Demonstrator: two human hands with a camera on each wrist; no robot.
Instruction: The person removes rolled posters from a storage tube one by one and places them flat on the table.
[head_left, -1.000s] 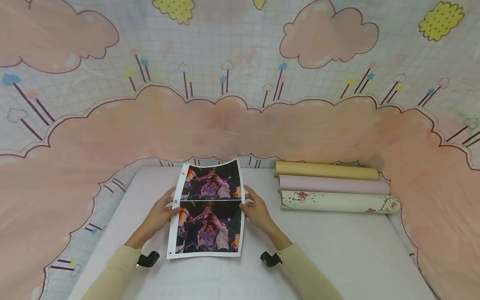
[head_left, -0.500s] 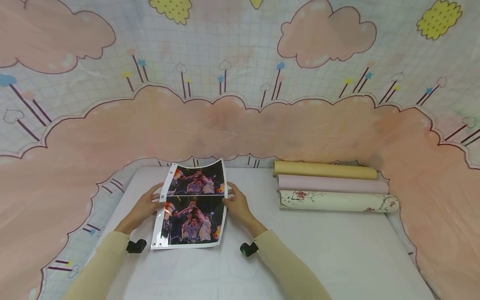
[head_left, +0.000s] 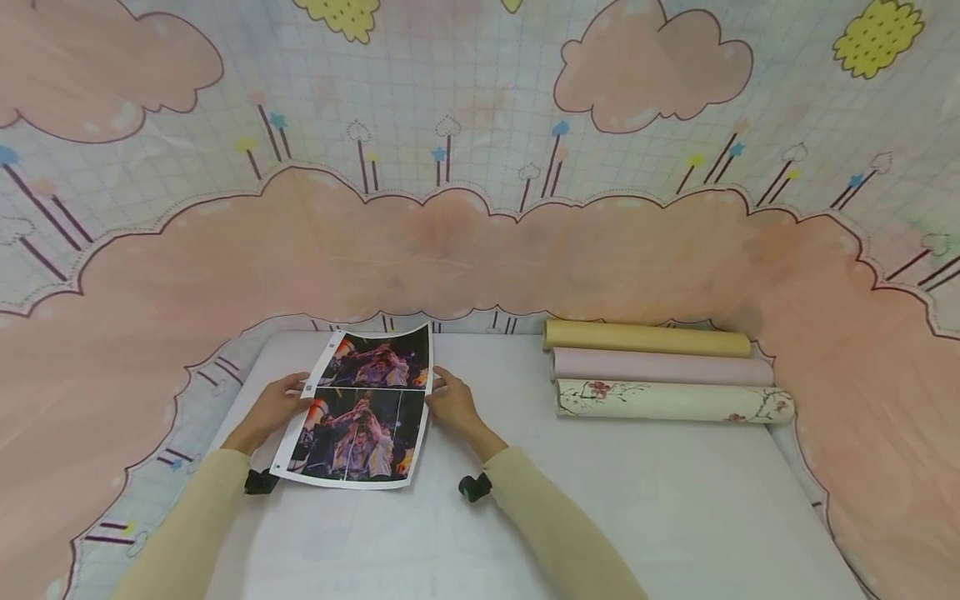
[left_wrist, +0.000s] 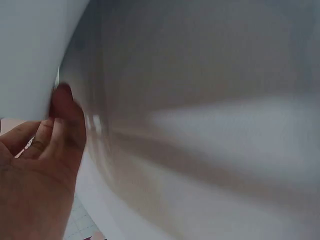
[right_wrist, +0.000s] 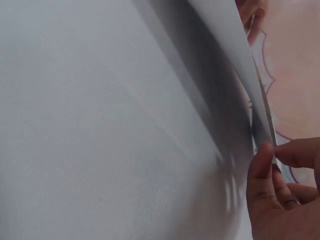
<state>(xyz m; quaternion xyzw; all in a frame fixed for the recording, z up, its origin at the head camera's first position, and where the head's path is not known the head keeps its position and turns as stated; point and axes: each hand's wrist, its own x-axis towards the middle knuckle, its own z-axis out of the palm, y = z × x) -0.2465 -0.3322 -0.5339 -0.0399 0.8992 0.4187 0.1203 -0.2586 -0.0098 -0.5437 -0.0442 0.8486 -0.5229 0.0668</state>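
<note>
A printed photo sheet with a white border shows two dark, colourful pictures, one above the other. It is held tilted over the left part of the white table. My left hand pinches its left edge about midway up, and my right hand pinches the right edge at nearly the same height. In the left wrist view the thumb and fingers of the left hand meet at the sheet's edge. Seen from the right wrist, the right hand grips the thin edge, and the sheet's pale back curves away from it.
Three rolls lie side by side at the table's back right: a yellow roll, a pale pink roll and a cream roll with red blossoms. A patterned cloth with clouds rises behind the white table.
Both hands have carried the photo sheet to the left and slightly away from me, and it now leans more to one side. The rolls stay in place.
</note>
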